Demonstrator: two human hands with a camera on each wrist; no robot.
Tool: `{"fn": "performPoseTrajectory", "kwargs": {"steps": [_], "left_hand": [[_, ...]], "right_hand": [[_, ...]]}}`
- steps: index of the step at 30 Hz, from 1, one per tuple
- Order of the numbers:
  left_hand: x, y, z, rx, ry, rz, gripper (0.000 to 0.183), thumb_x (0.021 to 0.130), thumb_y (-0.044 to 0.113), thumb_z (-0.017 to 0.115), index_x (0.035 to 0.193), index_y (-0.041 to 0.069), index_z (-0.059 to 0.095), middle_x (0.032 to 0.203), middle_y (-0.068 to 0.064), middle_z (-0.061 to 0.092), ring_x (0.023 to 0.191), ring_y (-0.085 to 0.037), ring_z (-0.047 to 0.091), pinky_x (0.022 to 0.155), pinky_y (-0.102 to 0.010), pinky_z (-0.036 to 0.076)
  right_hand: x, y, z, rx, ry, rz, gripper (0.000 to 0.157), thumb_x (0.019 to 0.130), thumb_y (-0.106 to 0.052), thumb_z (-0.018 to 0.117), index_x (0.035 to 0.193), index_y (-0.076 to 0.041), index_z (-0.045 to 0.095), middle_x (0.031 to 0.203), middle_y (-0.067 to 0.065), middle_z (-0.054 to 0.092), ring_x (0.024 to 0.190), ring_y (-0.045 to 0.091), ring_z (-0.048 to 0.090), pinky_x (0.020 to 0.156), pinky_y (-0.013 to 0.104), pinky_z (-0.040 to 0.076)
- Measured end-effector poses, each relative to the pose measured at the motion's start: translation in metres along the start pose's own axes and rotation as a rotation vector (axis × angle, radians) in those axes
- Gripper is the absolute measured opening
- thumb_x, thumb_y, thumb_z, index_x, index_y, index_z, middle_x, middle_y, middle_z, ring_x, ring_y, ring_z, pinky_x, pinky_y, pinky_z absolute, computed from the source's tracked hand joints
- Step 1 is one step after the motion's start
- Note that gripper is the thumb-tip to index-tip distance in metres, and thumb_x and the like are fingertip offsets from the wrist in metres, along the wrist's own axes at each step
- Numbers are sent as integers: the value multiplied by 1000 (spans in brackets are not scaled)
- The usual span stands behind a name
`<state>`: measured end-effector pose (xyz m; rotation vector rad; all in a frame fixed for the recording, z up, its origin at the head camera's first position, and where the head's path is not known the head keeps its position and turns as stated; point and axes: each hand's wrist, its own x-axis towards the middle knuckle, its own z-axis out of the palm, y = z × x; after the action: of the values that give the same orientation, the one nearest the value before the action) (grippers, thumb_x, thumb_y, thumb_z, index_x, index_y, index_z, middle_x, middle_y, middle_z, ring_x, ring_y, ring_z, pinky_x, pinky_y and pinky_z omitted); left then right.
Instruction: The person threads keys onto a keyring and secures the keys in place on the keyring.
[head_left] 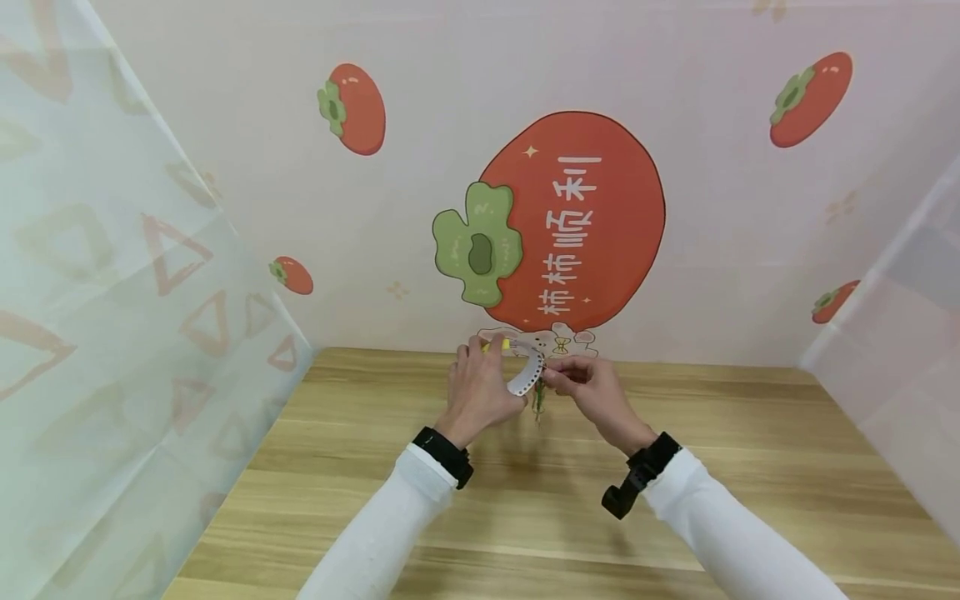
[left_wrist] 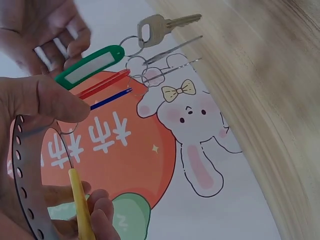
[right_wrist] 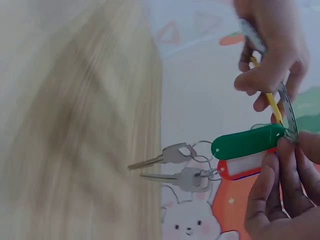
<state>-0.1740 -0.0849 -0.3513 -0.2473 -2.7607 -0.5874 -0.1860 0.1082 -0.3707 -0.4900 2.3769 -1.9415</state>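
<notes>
My left hand (head_left: 482, 385) grips a curved pale strip (head_left: 529, 375) with a row of holes along its edge. Beside its fingers is a narrow yellow piece (left_wrist: 81, 202) with a thin wire at its tip. My right hand (head_left: 596, 396) pinches at the strip's edge, close to the top of a green key tag (right_wrist: 247, 142). A red key tag (left_wrist: 104, 84) and a blue one (left_wrist: 111, 100) lie alongside the green tag. Metal keys (right_wrist: 175, 155) hang from these tags on small split rings. My left thumb hides part of the strip in the left wrist view.
Beneath my hands is a wood-grain table (head_left: 540, 517). A printed backdrop (head_left: 420, 208) with persimmons and a rabbit rises behind it, and patterned sheets (head_left: 150, 333) stand at both sides. Each wrist wears a black band (head_left: 444, 454).
</notes>
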Motion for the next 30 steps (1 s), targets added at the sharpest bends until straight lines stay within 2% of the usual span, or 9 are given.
{"fn": "performPoseTrajectory", "kwargs": {"steps": [3, 7, 9, 13, 17, 21, 24, 30], "left_hand": [[1, 1, 0, -5, 12, 5, 90, 66, 33, 87, 144, 7, 52, 131, -24, 52, 107, -37, 52, 83, -51, 49], [1, 1, -2, -22, 18, 16, 89, 66, 35, 88, 142, 7, 54, 130, -23, 53, 106, -37, 53, 84, -51, 50], [1, 1, -2, -32, 24, 27, 88, 64, 32, 89, 141, 7, 55, 129, -22, 53, 106, -37, 53, 83, -50, 50], [-1, 0, -3, -33, 32, 61, 90, 61, 28, 91, 141, 10, 55, 131, -20, 53, 107, -36, 53, 84, -50, 50], [-2, 0, -3, -6, 44, 117, 88, 61, 26, 90, 140, 10, 55, 133, -18, 52, 109, -36, 54, 83, -49, 50], [-2, 0, -3, 12, 42, 155, 87, 62, 24, 91, 140, 9, 54, 134, -19, 51, 111, -38, 52, 81, -49, 51], [-1, 1, -3, 19, 41, 156, 89, 63, 25, 91, 141, 8, 52, 134, -20, 51, 111, -37, 52, 80, -49, 51], [3, 3, -4, 12, 57, 118, 91, 64, 32, 89, 144, 7, 51, 130, -22, 53, 110, -37, 53, 77, -47, 51]], "right_hand": [[0, 4, -4, 143, -56, 97, 27, 102, -14, 61, 120, 5, 69, 107, 13, 69, 93, 17, 65, 83, 29, 54], [0, 7, -8, 227, -131, 129, 32, 105, -17, 57, 124, 7, 65, 110, 13, 67, 98, 17, 63, 87, 31, 53], [1, 8, -11, 238, -159, 137, 31, 105, -16, 56, 123, 8, 65, 112, 14, 66, 100, 17, 63, 88, 31, 52], [3, 7, -17, 186, -198, 149, 30, 105, -16, 55, 120, 8, 66, 111, 9, 68, 103, 18, 62, 91, 32, 50], [6, 1, -23, 115, -245, 158, 29, 104, -14, 56, 117, 8, 69, 113, 8, 70, 107, 20, 65, 95, 36, 46], [7, -5, -27, 78, -269, 194, 26, 103, -14, 59, 113, 5, 73, 114, 9, 72, 106, 21, 67, 93, 38, 44], [7, -7, -26, 115, -265, 221, 26, 103, -16, 60, 110, 5, 73, 108, 5, 71, 104, 21, 65, 91, 36, 44], [2, -2, -18, 320, -247, 196, 28, 105, -16, 56, 116, 8, 67, 104, 7, 69, 103, 25, 62, 89, 33, 49]]}}
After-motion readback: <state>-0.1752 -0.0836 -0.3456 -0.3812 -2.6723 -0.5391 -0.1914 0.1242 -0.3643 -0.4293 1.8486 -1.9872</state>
